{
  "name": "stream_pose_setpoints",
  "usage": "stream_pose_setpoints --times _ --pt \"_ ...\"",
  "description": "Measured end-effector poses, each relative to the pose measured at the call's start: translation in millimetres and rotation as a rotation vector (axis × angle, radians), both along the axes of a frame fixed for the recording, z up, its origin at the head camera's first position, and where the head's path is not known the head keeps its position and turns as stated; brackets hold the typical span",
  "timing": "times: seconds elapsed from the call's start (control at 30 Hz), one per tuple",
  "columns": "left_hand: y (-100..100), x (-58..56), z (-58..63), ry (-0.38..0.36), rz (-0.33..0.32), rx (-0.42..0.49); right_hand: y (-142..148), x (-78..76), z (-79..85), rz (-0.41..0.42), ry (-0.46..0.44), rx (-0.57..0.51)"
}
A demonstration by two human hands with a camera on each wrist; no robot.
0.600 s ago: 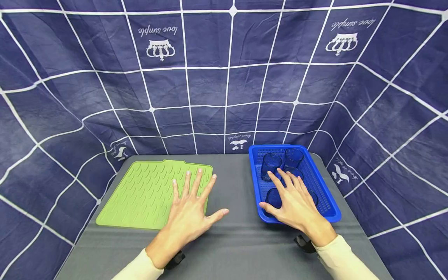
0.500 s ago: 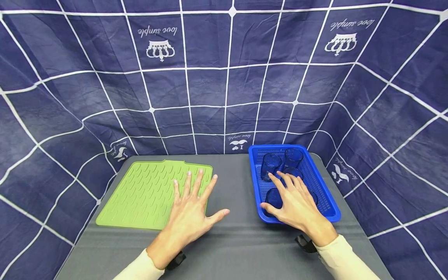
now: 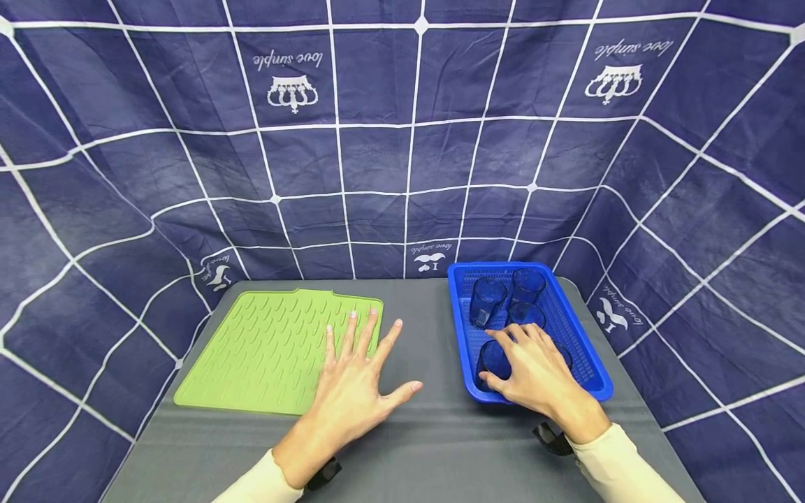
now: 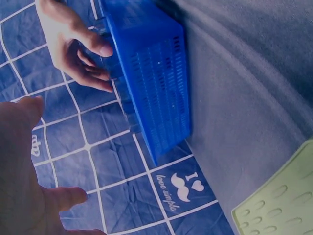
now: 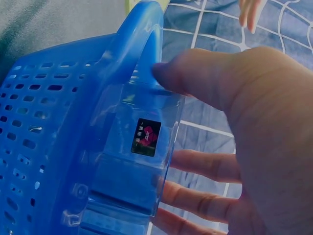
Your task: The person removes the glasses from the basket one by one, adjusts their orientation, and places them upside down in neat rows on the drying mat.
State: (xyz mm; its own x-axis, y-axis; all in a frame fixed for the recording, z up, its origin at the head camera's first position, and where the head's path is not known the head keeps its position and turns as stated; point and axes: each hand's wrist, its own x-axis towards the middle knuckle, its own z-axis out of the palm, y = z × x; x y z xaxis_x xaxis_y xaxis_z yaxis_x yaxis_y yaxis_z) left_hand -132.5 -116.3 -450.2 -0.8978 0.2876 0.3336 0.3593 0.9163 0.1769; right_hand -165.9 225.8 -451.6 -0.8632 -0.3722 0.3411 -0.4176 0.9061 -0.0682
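Observation:
My left hand [image 3: 352, 391] hovers over the right edge of a green ridged mat [image 3: 264, 356], its fingers spread and holding nothing. At the right, my right hand [image 3: 537, 367] reaches over the near end of a blue basket [image 3: 468, 377] that holds several clear drinking glasses. Its thumb and bent fingers are spread about the rim of the near-left glass [image 3: 493, 358]. In the right wrist view the thumb lies by that rim and the fingertips sit along the far side of the labelled glass [image 5: 110, 169]; firm contact is not plain.
Farther back in the basket stand a far-left glass [image 3: 487, 300] and a far-right glass [image 3: 528, 286]. A grey cloth-covered table [image 3: 415, 349] lies under everything. Behind and beside it hangs a navy curtain [image 3: 377, 161] with white grid lines.
My right hand has lowered toward the near-left glass, and its thumb and fingers have drawn closer together. The left hand has shifted slightly to the right, still spread.

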Motion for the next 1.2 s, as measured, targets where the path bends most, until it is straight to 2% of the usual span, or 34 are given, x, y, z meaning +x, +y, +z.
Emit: stream_pose_setpoints --times 0.23,0.5,0.67,0.93,1.2 --pt "15.1 1.1 1.3 0.027 -0.044 0.008 0.1 0.1 1.0 0.013 -0.015 0.027" --pt "31.9 -1.0 -0.3 0.012 -0.104 0.024 -0.2 -1.1 1.5 0.009 0.002 0.014" --pt "36.3 0.0 -3.1 0.028 -0.113 0.033 -1.0 0.0 -0.4 0.012 -0.002 -0.016" --pt "42.1 0.5 -5.8 -0.001 -0.135 0.035 -1.3 1.6 -3.2 0.003 0.01 -0.022" --pt "44.3 -0.1 -8.5 -0.006 -0.149 0.028 -5.2 5.1 1.4 0.006 0.019 -0.04"
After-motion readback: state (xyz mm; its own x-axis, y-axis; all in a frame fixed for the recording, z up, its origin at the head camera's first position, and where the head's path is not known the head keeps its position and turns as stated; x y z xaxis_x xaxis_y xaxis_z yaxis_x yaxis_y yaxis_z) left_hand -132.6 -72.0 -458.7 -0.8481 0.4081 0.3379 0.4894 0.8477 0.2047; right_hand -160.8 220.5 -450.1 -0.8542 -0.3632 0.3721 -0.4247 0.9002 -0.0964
